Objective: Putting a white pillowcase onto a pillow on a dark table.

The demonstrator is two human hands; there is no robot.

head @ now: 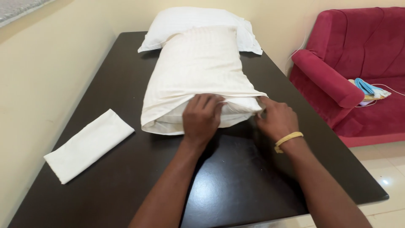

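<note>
we are pressing our left hand [201,117] down, fingers curled and pushing into the open mouth of the pillowcase [198,71], right at its near edge. our right hand [276,120] is pinching the case's corner fabric just beside it, thumb and fingers closed on the cloth. the pillow [202,119] inside is lying directly ahead of both hands, its long axis running away from us down the dark table [236,185]; both hands are touching it, the left nearer its middle. beyond it a second white pillow [185,19] is resting; well off to the left a folded cloth [88,145] is lying.
</note>
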